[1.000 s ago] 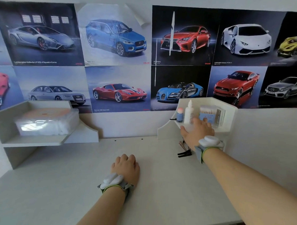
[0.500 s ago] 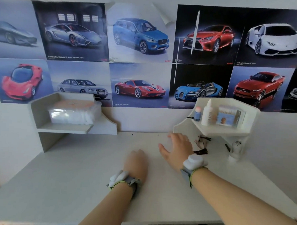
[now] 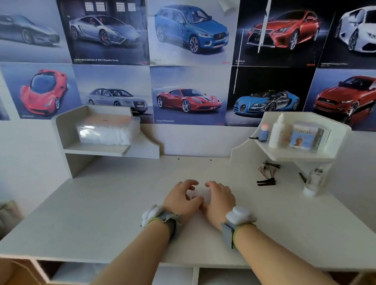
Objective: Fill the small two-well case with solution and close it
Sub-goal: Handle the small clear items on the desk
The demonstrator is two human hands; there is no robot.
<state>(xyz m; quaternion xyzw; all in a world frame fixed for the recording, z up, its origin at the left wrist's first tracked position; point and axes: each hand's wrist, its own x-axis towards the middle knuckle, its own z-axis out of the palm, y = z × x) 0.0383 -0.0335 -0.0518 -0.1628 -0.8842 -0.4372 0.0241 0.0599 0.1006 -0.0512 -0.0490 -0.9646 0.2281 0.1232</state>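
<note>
1. Case point(image 3: 199, 193) is a small, pale, blurry thing on the white surface point(image 3: 115, 214), dead centre, right between both hands.
2. Left hand point(image 3: 181, 199) has its fingers curled round the case's left side.
3. Right hand point(image 3: 220, 197) grips the right side the same way, fingers bent over it.
4. White bottle point(image 3: 277, 133) stands upright on the right shelf point(image 3: 290, 156), well apart from the hands, between a little blue bottle point(image 3: 263, 133) and a box point(image 3: 308, 138).
5. Can't tell whether the case lid is open or closed, too blurry.
</note>
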